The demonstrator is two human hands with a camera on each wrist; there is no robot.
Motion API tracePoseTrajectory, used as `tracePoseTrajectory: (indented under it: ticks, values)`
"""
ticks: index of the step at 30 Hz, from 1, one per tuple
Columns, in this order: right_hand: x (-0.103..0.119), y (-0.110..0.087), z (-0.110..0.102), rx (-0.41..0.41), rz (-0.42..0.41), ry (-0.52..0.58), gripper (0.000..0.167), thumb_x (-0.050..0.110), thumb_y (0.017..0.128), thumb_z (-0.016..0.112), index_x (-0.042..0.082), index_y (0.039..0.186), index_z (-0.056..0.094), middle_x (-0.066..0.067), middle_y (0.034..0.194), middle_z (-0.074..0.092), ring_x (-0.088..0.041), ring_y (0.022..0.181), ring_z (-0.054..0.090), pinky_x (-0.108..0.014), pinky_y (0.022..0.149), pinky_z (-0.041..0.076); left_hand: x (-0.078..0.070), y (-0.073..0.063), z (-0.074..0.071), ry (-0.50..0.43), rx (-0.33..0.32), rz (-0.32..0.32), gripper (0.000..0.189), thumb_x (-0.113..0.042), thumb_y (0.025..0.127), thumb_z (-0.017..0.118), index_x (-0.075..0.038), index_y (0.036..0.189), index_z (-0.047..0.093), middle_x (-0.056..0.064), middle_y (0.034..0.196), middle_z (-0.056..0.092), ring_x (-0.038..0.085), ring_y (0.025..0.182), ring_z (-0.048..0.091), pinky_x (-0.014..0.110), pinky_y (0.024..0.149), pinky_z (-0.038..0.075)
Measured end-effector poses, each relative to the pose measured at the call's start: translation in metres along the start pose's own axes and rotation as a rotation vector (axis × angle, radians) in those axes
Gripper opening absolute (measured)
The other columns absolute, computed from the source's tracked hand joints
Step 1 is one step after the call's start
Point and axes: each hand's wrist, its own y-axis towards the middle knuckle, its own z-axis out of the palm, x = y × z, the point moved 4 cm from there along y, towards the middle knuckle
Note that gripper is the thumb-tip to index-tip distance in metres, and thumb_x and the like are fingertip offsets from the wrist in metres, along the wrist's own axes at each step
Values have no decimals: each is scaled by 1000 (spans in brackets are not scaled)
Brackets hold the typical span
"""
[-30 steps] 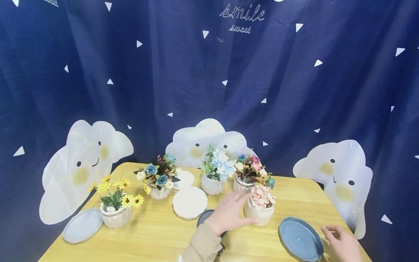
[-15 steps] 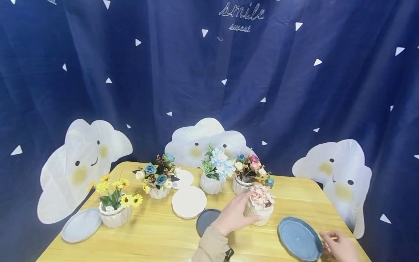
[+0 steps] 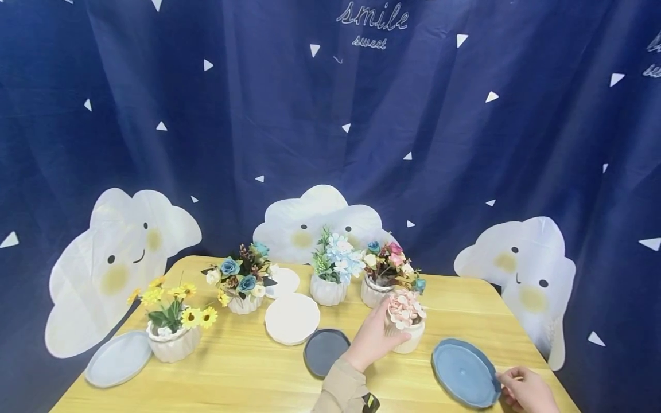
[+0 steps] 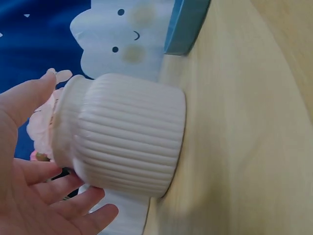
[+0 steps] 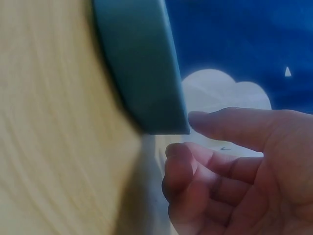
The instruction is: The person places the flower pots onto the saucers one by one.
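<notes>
My left hand (image 3: 373,339) is around the upper part of a white ribbed flower pot (image 4: 129,134) of pink flowers (image 3: 405,308). Its thumb lies on the near side by the petals, while the fingers reach the far side of the rim and the lower ones stand off the pot. The pot stands upright on the table. My right hand (image 3: 525,390) is at the right edge of a blue faceted plate (image 3: 465,373). In the right wrist view the thumb tip is right at the rim of that plate, with the other fingers loosely bent below its edge.
A dark plate (image 3: 326,353) and a white plate (image 3: 292,319) lie left of my left hand. Behind stand pots with blue flowers (image 3: 328,290) and mixed roses (image 3: 373,291). Farther left are blue roses (image 3: 245,284), yellow flowers (image 3: 173,344) and a grey plate (image 3: 119,358).
My left hand has moved right, closer about the pink-flower pot. My right hand has come left to the blue plate's edge. The head view has swung slightly right.
</notes>
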Motion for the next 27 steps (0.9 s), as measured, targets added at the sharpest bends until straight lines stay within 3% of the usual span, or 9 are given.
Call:
tracePoseTrajectory:
  ticks: [8,14,21,27]
  values:
    - [1,0,3,10,8,-6,29,25,86,63,-3,81,58,0,61,57,-14,59,59,-29,53,52,7,8,7,-19,-32,-14,96,-41,82,75,-3,153,23,16,157,32,33,141,38,48,117,33]
    - [2,-1,5,23,7,-16,26,21,87,61,-2,79,56,-1,61,56,-15,58,58,-29,53,52,14,14,15,-104,-36,-50,100,-39,78,80,-9,154,24,11,156,35,28,140,40,45,117,34]
    - [0,1,6,53,36,-31,24,21,90,59,0,78,55,-1,63,55,-15,60,58,-30,55,52,20,17,24,-199,-60,-96,105,-36,72,85,-10,154,25,14,154,38,34,138,41,51,115,36]
    - [-1,2,6,66,48,-29,24,20,91,58,0,78,55,-1,65,55,-15,61,58,-30,56,53,23,19,29,-217,-89,-113,104,-36,70,87,-16,153,28,9,152,40,29,137,44,47,115,37]
